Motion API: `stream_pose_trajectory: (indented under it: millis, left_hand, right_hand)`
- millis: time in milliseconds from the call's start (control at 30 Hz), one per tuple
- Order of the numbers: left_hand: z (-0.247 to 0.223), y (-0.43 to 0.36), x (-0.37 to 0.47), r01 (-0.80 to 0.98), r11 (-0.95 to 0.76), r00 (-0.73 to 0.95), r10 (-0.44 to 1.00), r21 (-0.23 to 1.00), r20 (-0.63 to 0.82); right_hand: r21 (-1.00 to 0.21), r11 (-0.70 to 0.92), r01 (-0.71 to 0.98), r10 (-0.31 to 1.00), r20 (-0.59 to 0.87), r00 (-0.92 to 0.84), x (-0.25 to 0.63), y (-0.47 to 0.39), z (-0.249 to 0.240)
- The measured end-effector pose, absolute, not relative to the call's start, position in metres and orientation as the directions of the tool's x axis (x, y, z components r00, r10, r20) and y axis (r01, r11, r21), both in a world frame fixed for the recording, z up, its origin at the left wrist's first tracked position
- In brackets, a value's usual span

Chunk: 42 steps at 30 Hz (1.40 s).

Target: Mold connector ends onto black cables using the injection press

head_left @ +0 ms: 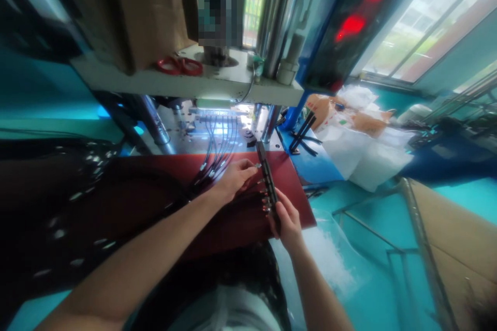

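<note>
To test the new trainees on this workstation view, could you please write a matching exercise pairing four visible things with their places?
Things:
1. red scissors
2. long black bar
3. white plastic bags
4. red mat

Places:
A. on the floor at the right, beside the machine
B. on the worktop under both hands
C. on the white shelf above the worktop
D. held between the left hand and right hand

Pairs: 1-C, 2-D, 3-A, 4-B
</note>
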<state>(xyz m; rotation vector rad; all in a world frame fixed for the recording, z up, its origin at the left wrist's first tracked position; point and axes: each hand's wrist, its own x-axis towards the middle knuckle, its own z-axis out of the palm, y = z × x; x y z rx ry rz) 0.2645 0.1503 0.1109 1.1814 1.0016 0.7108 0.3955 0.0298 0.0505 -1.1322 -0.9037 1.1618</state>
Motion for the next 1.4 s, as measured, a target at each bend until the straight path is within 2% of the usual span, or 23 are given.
stream_pose_trajectory:
  millis: [67, 167, 233, 467, 700, 767, 900, 1100, 1233, 1400]
  left_hand:
    - [0.110, 0.152, 0.266, 0.090, 0.195, 0.389, 0.896, 0.977, -0.214]
    - [0.106, 0.155, 0.266, 0.166, 0.000, 0.371, 0.927, 0.986, -0.062]
    - [0.104, 0.156, 0.266, 0.180, -0.067, 0.387, 0.922, 0.981, -0.008]
    - [0.106, 0.155, 0.264, 0.160, -0.025, 0.426, 0.904, 0.987, -0.046]
    - [0.106, 0.153, 0.259, 0.139, -0.114, 0.444, 0.895, 0.984, 0.041]
    - [0.106, 0.156, 0.256, 0.103, -0.088, 0.437, 0.899, 0.991, 0.034]
    - [0.112, 0.165, 0.249, -0.057, 0.039, 0.307, 0.952, 0.998, -0.020]
    - [0.118, 0.172, 0.247, 0.086, 0.183, 0.519, 0.831, 0.979, -0.200]
    - [0.115, 0.177, 0.250, 0.104, 0.247, 0.553, 0.791, 0.963, -0.262]
    - [0.117, 0.181, 0.251, 0.112, 0.251, 0.555, 0.787, 0.961, -0.270]
  right_hand:
    - [-0.974, 0.015, -0.225, 0.981, -0.029, 0.192, 0.396, 0.030, 0.050]
    - [-0.973, -0.001, -0.231, 0.981, -0.046, 0.188, 0.396, 0.030, 0.050]
    - [-0.973, -0.009, -0.229, 0.982, -0.053, 0.183, 0.397, 0.031, 0.050]
    - [-0.981, -0.007, -0.193, 0.982, -0.043, 0.184, 0.397, 0.031, 0.051]
    - [-0.991, -0.025, -0.128, 0.986, -0.045, 0.158, 0.396, 0.033, 0.055]
    - [-0.990, -0.033, -0.134, 0.987, -0.053, 0.149, 0.396, 0.033, 0.055]
    - [-0.983, -0.044, -0.178, 0.982, -0.075, 0.170, 0.397, 0.032, 0.055]
    - [-0.978, -0.066, -0.199, 0.978, -0.102, 0.179, 0.398, 0.031, 0.056]
    - [-0.975, -0.085, -0.207, 0.974, -0.125, 0.188, 0.397, 0.032, 0.058]
    - [-0.976, -0.106, -0.189, 0.976, -0.138, 0.166, 0.399, 0.032, 0.059]
